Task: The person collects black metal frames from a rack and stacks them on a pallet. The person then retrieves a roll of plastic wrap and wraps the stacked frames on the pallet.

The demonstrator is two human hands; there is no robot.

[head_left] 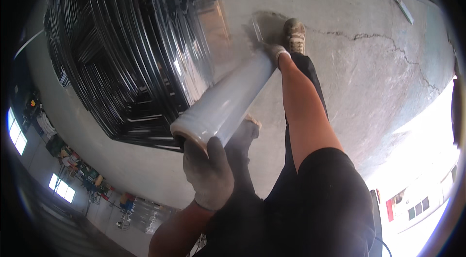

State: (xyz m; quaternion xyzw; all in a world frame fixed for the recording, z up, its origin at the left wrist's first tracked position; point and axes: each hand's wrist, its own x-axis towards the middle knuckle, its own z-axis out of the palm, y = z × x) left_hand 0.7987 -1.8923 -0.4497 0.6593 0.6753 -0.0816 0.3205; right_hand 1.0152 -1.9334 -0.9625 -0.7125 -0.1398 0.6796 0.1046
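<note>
Both my gloved hands hold a roll of clear stretch film (230, 94), tilted across the middle of the view. My left hand (208, 172) grips its near end, with fingers at the open cardboard core. At the far end my right hand (275, 56) is closed around the roll, partly smeared by motion. Left of the roll stands a bulky load (114, 38) wrapped in shiny black film with many stretched folds. A blurred sheet of clear film seems to run between the roll and the load's side. Pale wooden slats show at the load's edge.
I stand on a cracked concrete floor (349, 72), one shoe (294, 33) forward beside the roll. Cluttered goods (77, 167) line the wall at the far left, below small windows. A bright doorway (412, 155) opens at the right. A metal strip (400, 2) lies at the upper right.
</note>
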